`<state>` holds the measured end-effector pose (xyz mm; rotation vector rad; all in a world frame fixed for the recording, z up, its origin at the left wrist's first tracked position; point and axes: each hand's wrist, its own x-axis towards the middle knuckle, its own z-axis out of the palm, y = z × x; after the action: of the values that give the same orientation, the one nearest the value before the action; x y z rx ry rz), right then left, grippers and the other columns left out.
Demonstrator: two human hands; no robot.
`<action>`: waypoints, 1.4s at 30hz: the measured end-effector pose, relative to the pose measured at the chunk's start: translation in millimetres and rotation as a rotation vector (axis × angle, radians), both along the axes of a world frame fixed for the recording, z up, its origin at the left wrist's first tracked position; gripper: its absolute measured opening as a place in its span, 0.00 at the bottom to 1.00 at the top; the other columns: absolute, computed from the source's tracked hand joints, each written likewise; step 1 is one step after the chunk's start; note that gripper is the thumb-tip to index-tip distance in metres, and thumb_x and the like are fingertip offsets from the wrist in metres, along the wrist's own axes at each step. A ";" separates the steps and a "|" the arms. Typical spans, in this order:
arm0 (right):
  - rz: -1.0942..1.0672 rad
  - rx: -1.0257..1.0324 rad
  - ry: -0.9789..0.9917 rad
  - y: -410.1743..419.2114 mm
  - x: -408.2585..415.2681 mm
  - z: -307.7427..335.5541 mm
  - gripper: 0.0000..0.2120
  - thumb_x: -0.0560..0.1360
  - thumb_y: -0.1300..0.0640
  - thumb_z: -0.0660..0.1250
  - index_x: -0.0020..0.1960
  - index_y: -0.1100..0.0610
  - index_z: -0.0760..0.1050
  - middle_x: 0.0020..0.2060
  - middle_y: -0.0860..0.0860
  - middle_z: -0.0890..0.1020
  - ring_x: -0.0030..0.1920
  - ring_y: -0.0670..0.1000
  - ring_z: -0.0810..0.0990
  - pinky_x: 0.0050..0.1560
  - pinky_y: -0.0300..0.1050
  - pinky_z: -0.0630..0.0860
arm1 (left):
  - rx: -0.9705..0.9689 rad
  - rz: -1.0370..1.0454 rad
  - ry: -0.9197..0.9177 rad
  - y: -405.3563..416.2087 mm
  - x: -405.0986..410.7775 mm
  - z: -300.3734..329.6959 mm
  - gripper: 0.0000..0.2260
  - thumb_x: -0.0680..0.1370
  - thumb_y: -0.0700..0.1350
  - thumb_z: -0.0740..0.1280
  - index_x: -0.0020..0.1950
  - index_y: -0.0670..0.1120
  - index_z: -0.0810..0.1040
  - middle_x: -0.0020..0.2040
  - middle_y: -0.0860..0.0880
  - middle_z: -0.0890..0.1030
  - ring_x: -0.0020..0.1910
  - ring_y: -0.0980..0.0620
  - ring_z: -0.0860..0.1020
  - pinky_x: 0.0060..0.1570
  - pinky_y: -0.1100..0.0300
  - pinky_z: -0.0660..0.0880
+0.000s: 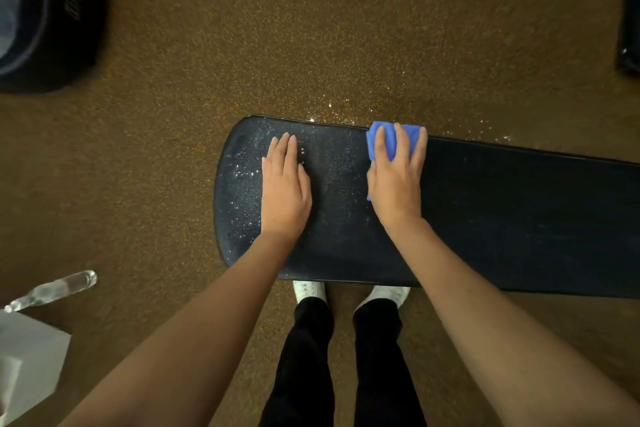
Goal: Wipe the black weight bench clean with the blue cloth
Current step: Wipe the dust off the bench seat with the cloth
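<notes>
While left hand [285,189] lies flat, fingers together | right hand [396,180] fingers press blue cloth [391,139] on bench [502,211]

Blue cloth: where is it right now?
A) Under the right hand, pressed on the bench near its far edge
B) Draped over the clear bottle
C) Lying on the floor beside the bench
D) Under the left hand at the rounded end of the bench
A: the blue cloth sits beneath the right hand on the black bench by its far edge, while the left hand lies flat and bare.
</notes>
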<state>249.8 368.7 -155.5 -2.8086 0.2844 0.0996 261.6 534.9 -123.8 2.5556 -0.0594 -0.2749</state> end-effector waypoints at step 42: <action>-0.050 -0.005 0.023 102.5 52.1 -3.5 0.27 0.69 0.65 0.69 0.67 0.67 0.68 0.68 0.65 0.68 0.65 0.77 0.61 0.62 0.71 0.63 | 0.073 0.195 0.078 85.3 6.6 -21.5 0.21 0.81 0.40 0.51 0.74 0.38 0.56 0.76 0.42 0.55 0.75 0.45 0.50 0.73 0.49 0.46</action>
<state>301.9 471.2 -159.0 -2.8050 0.3612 0.1197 268.2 620.2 -145.4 2.5957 0.2317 -0.3057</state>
